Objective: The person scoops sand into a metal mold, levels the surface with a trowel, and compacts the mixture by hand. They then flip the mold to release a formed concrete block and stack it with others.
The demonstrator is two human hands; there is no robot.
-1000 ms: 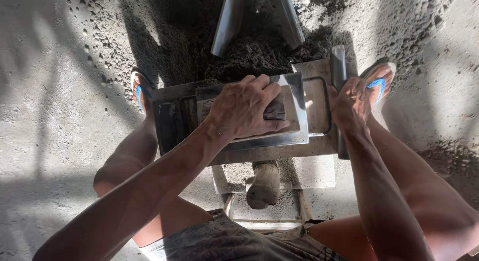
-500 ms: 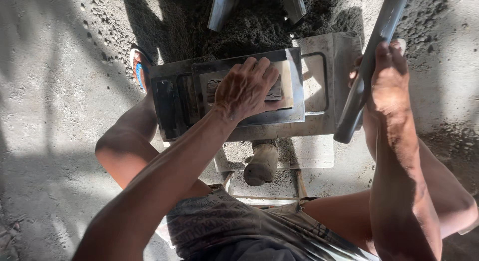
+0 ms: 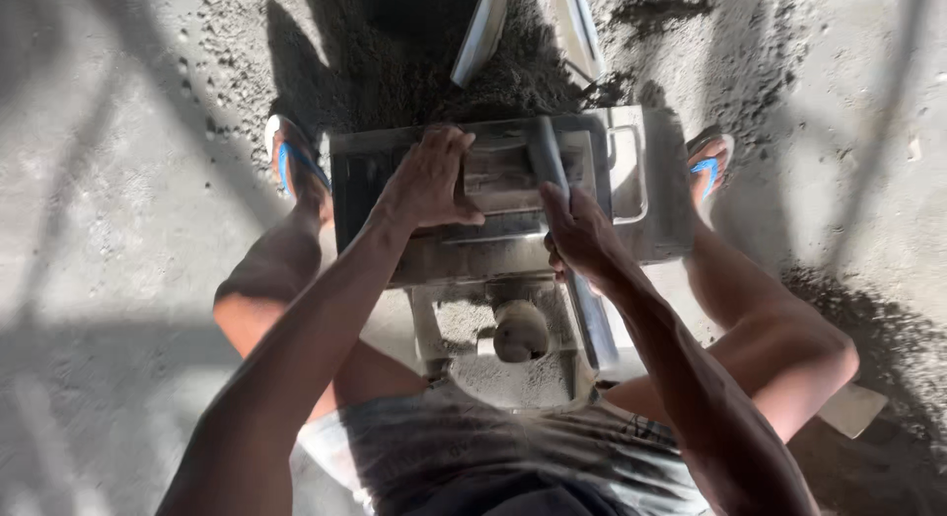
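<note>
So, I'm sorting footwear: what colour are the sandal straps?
Blue, on both sandals, seen in the head view.

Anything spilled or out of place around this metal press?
Yes: loose dark gritty mix lies scattered on the grey concrete floor beyond the grey metal press, and pale dust coats its lower frame. Nothing looks broken.

Sunlit concrete floor [image 3: 118, 230] (gritty); dark sand pile [image 3: 395, 72]

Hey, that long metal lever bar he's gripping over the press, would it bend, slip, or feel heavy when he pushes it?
The lever bar looks like plain straight metal, so probably stiff, not floppy. It is long and solid-looking, so likely heavy. Its surface looks smooth and dusty, so the right hand wrapped round it might slip a little. The left hand rests on the metal press.
</note>
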